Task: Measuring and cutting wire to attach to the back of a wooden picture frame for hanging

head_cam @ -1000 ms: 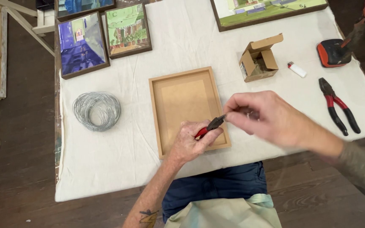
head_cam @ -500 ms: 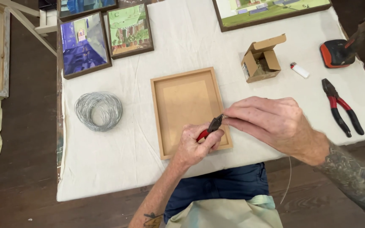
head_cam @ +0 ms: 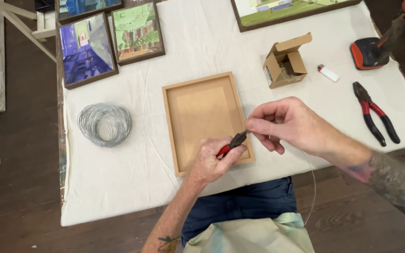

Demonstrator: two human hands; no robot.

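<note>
The left hand (head_cam: pixel 212 161), low in the middle of the frame, is gripping small red-handled pliers (head_cam: pixel 233 142), its fingers closed round the handles and the dark jaws pointing up and right. The right hand (head_cam: pixel 291 125) is coming in from the right, thumb and forefinger pinched together just at the jaw tips; they are probably holding the end of a thin wire (head_cam: pixel 313 197), which is showing as a faint curve below the table edge, but the pinch itself is too small to read for certain.

Over the last second the right hand has been sliding left and its forearm has been dropping lower in the frame, so the fingertips are now meeting the jaws over the lower right corner of the wooden frame (head_cam: pixel 203 122). The left hand and pliers are barely shifting. To my eye, that means the two hands are closing on one small point at that corner, working on the wire there rather than fetching anything.

The frame is lying face down in the centre on the white cloth (head_cam: pixel 118 187), unmoved. A wire coil (head_cam: pixel 105 124) is sitting well left of it. A small open box (head_cam: pixel 284 63) is lying upper right, with larger pliers (head_cam: pixel 376 112) at the right edge and paintings (head_cam: pixel 87 49) at upper left.
</note>
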